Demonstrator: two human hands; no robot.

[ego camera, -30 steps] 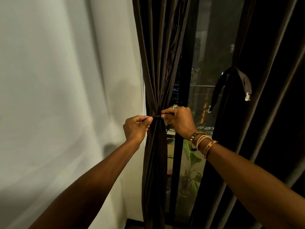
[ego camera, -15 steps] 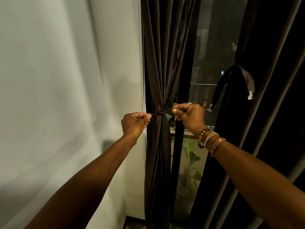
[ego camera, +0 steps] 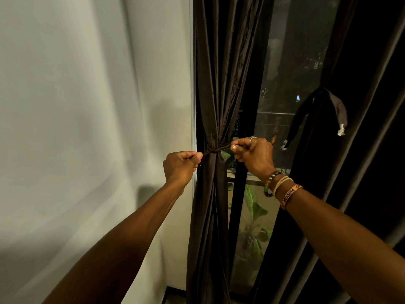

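Tie cord (ego camera: 217, 149): thin dark strand wrapped round the gathered curtain, its two ends drawn out sideways so the loop cinches.
Left hand (ego camera: 180, 166): a fist by the wall edge, fingers (ego camera: 195, 163) curled and pinching the left end against the thumb, pulling away from the bundle.
Right hand (ego camera: 255, 156): fingers curled, thumb and forefinger pinching the right end. The opposite pull likely makes the crossing tighten rather than slide.
Curtain (ego camera: 221, 84): dark folds bunched narrow at the cord, hanging just beside the wall (ego camera: 87, 106), seemingly to uncover the glass.
Window glass (ego camera: 285, 62): exposed between the two drapes.
Second curtain (ego camera: 361, 161): on the right, with a loose tie (ego camera: 317, 113) dangling.
Plant (ego camera: 254, 207): low, behind the glass.
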